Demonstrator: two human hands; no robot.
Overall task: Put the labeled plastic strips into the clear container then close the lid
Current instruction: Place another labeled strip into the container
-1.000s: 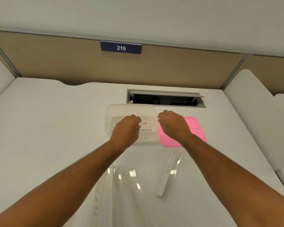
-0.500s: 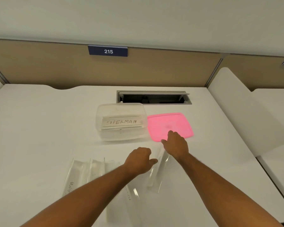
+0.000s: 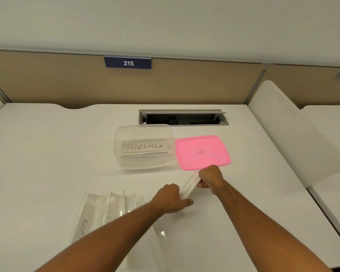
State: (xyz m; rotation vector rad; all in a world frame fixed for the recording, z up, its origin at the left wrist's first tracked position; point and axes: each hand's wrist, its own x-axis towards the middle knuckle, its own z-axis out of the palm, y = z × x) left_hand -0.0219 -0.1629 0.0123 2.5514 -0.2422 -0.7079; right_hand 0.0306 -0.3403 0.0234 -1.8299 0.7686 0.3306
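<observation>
A clear container stands open on the white desk with a strip labeled SUPERMAN inside it. Its pink lid lies flat just to the right. In front of the lid lies a clear strip labeled BETA. My right hand grips its far end and my left hand pinches its near end. Several more clear strips, one marked GAMA, lie in a row at the lower left, partly hidden by my left forearm.
An open cable hatch sits in the desk behind the container. A tan partition with a sign reading 215 closes the back. A white divider panel rises at the right edge of the desk.
Both hands have drawn back from the container, where the SUPERMAN strip now lies, and have taken hold of the two ends of the BETA strip in front of the lid.
</observation>
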